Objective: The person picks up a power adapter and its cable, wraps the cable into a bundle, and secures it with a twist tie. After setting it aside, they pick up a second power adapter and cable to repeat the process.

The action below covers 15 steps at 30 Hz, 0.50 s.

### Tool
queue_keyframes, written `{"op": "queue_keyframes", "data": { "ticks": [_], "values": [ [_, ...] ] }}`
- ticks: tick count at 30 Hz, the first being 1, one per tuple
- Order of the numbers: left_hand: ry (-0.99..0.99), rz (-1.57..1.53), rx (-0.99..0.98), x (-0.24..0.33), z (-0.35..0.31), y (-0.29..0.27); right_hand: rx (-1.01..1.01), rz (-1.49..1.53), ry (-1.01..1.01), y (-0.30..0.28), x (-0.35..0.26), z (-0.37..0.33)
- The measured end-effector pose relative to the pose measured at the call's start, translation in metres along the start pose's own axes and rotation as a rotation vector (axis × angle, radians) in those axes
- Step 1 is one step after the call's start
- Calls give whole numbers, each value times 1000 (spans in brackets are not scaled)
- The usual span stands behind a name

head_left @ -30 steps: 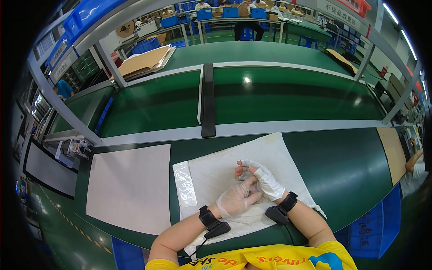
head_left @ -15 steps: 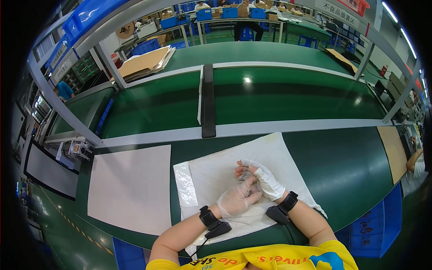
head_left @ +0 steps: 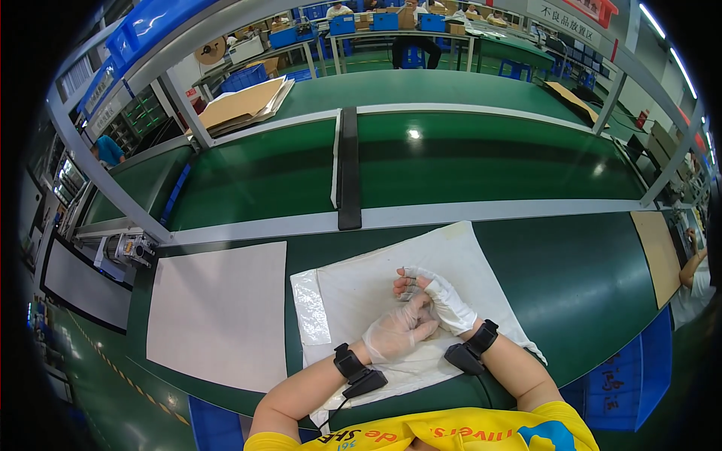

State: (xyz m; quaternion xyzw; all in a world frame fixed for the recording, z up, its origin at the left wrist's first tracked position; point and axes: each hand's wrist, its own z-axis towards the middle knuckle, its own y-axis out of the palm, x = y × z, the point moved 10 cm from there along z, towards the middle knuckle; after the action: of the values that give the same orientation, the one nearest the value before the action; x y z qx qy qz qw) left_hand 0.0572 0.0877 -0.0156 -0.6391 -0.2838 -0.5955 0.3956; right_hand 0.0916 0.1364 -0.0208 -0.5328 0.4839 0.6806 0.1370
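Observation:
My left hand (head_left: 392, 333), in a thin translucent glove, lies against the palm side of my right hand (head_left: 445, 302). Its fingers are bent and pressed together there; what they hold, if anything, is hidden. A white glove with bare fingertips covers my right hand, whose fingers curl toward the left. My left hand hides the right palm, so I cannot see into it. Both hands rest over a white cloth (head_left: 361, 278), rumpled near its front edge. A shiny clear plastic strip (head_left: 310, 308) runs along the cloth's left edge.
A pale rectangular sheet (head_left: 218, 316) lies left on the green table (head_left: 571, 278). Beyond stands a metal frame (head_left: 481, 208) around a green conveyor belt, with a black bar (head_left: 349, 169) across it. Brown cardboard (head_left: 656, 252) lies at the right end; a blue bin (head_left: 628, 383) stands below.

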Motion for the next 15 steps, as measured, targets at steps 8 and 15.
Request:
{"op": "queue_keyframes", "data": {
  "ticks": [8,15],
  "values": [
    [13,-21,1,-1,0,0,-4,0,12,2,0,-1],
    [-14,-5,-6,2,0,-1,28,114,54,0,4,-2]
  ]
}}
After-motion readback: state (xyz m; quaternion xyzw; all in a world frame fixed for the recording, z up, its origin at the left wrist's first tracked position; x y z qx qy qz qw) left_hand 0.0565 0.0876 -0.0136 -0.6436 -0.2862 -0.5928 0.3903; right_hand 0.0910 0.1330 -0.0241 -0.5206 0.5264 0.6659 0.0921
